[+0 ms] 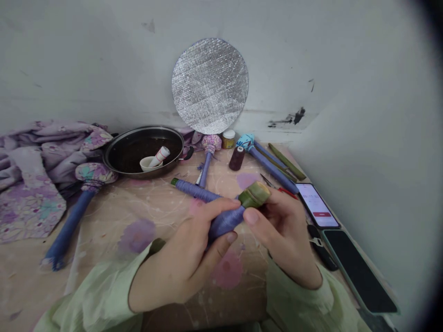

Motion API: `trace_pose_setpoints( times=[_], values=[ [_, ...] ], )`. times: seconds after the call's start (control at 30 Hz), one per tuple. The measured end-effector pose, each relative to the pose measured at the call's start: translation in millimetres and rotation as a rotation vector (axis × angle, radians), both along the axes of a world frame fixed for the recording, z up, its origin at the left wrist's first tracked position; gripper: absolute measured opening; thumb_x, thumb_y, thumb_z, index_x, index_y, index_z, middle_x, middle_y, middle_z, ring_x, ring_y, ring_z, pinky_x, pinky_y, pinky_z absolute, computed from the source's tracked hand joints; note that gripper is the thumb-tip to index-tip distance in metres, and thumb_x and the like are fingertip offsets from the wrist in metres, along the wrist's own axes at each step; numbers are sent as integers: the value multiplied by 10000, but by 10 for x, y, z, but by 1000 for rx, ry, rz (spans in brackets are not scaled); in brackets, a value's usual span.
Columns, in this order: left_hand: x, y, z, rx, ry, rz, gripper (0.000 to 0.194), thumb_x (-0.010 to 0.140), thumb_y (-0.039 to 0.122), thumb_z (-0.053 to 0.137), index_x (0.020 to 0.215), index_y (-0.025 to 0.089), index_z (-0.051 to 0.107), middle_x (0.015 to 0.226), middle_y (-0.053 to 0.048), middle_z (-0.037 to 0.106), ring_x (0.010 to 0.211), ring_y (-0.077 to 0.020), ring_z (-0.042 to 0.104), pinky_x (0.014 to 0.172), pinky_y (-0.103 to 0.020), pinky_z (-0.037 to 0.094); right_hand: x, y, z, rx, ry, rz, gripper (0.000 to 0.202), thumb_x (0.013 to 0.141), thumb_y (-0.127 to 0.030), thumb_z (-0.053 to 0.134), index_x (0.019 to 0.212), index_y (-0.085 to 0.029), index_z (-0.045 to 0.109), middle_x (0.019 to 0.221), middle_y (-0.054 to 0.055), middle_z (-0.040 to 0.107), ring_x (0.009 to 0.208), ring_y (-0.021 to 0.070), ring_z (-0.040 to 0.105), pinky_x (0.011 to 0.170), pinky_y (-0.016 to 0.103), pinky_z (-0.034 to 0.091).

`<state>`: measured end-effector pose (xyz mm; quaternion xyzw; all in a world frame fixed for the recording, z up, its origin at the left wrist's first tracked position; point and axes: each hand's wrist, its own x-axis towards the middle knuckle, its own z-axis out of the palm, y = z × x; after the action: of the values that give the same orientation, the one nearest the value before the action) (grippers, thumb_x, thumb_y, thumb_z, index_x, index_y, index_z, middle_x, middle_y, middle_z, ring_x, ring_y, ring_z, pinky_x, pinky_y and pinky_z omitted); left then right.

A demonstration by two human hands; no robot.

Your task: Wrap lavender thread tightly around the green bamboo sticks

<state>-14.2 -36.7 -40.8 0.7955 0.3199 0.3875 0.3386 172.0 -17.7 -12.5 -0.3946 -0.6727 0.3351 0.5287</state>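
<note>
My left hand [187, 253] is closed around a short bamboo stick [226, 223] wound with purple-blue thread. Its bare green end [255, 194] points up and to the right. My right hand [285, 230] is closed at that end, with thumb and fingers at the rim; whether it also pinches thread I cannot make out. Another thread-wound length with a green tip [195, 190] runs behind my left hand, and its far part is hidden. Just beyond my hands lies a wrapped stick with a floral cloth head [211, 144].
Floral cloth [31, 184] and a second cloth-headed stick [78, 221] lie left. A pan [117, 170] holds a white cup. Behind stand a silver disc [211, 85], a jar [228, 139] and a dark thread cone [237, 158]. Right are scissors [287, 192] and two phones [319, 206].
</note>
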Motion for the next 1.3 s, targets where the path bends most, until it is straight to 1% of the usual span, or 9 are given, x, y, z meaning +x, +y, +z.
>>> trace_pose_setpoints(
  times=[0.2, 0.33, 0.5, 0.6, 0.7, 0.77, 0.9, 1.03, 1.3],
  values=[
    [12, 17, 42, -8, -2, -34, 685, 1016, 179, 497, 1563, 426, 168, 1564, -11, 465, 1341, -197, 542, 1124, -361, 449, -16, 12, 31, 9, -29, -10, 204, 776, -200, 651, 639, -223, 502, 539, -58, 443, 481, 112, 400, 446, 247, 327],
    [11, 7, 50, -29, 21, -11, 663, 1014, 177, 507, 1557, 419, 213, 1525, -20, 516, 1319, -214, 565, 1097, -377, 477, -17, 20, 39, 19, -36, 1, 188, 763, -179, 649, 636, -223, 519, 538, -52, 458, 477, 113, 407, 438, 246, 333],
    [-13, 20, 85, -48, -16, -19, 638, 1004, 183, 523, 1547, 392, 263, 1464, -59, 561, 1284, -248, 585, 1080, -430, 504, -6, -20, -77, 16, 50, 24, 197, 880, -293, 658, 696, -235, 620, 579, -11, 561, 511, 148, 484, 458, 280, 413],
    [-39, 55, 107, -111, -47, -68, 612, 1011, 202, 516, 1552, 362, 280, 1251, -69, 665, 1220, -258, 613, 1060, -459, 524, 7, -30, -136, 9, 137, 49, 228, 951, -350, 589, 766, -241, 666, 632, 9, 627, 537, 163, 538, 472, 296, 466],
    [-44, 85, 98, -182, -104, -78, 567, 1025, 232, 499, 1547, 347, 309, 1015, -41, 682, 1109, -242, 649, 987, -436, 565, 20, -19, -84, 3, 108, 50, 241, 944, -233, 570, 714, -225, 643, 653, -4, 632, 553, 141, 551, 508, 274, 496],
    [-31, 94, 79, -216, -143, -58, 544, 1026, 260, 504, 1539, 336, 337, 993, -40, 674, 1037, -227, 663, 921, -406, 588, 22, -14, -13, -24, 49, 43, 226, 921, -162, 569, 711, -217, 633, 644, -18, 642, 570, 130, 580, 509, 247, 487],
    [3, 87, 58, -267, -192, 2, 525, 1018, 281, 531, 1519, 337, 386, 1029, -39, 681, 955, -203, 675, 858, -367, 599, 16, -18, 74, 0, 3, 25, 206, 892, -109, 576, 718, -213, 613, 618, -60, 665, 490, 82, 517, 440, 201, 402],
    [1, 99, 71, -270, -174, 20, 529, 1007, 275, 556, 1508, 367, 413, 1089, -31, 696, 958, -199, 691, 877, -372, 598, 14, -5, 71, 12, -18, -2, 210, 896, -114, 582, 710, -207, 612, 621, -60, 687, 507, 79, 528, 473, 196, 421],
    [-7, 156, -29, -48, -67, 99, 608, 1011, 183, 534, 1547, 386, 332, 1554, -53, 493, 1395, -247, 512, 1140, -458, 466, -4, 4, 80, 5, -61, -48, 163, 855, -130, 600, 707, -181, 645, 604, -37, 637, 512, 83, 519, 437, 199, 370]
  ],
)
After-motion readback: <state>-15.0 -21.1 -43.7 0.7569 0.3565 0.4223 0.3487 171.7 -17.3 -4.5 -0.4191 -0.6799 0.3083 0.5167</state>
